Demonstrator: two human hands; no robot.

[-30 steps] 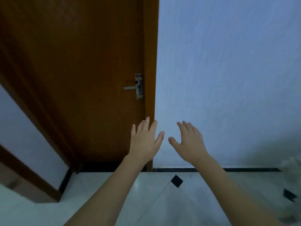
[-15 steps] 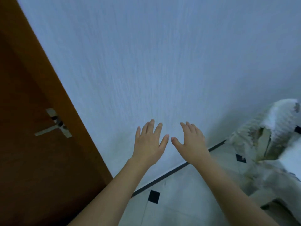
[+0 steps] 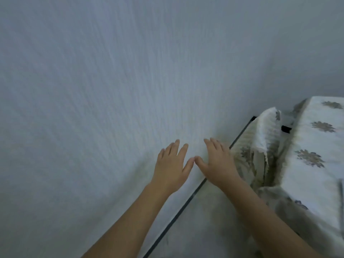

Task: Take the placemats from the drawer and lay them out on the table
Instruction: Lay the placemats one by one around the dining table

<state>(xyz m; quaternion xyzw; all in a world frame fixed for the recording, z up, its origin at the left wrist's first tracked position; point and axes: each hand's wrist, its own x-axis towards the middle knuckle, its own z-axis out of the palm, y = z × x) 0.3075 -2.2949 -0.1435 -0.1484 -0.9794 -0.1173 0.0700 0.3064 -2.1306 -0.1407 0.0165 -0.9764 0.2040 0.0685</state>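
Observation:
My left hand (image 3: 172, 167) and my right hand (image 3: 218, 164) are stretched out in front of me, palms down, fingers spread, thumbs nearly touching. Neither holds anything. At the right edge stands a table (image 3: 316, 164) under a white cloth with a grey flower pattern. Beside it, just right of my right hand, is a chair (image 3: 264, 135) in a white cover. No placemats and no drawer are in view.
A pale textured wall (image 3: 111, 90) fills most of the view. A dark skirting line (image 3: 186, 203) runs diagonally along its foot, above a pale tiled floor (image 3: 210, 220). The picture is blurred by motion.
The view has swung to the right: the brown door and its handle have left the frame, and the covered chair and table have come in at the right. Both hands stay open and held out.

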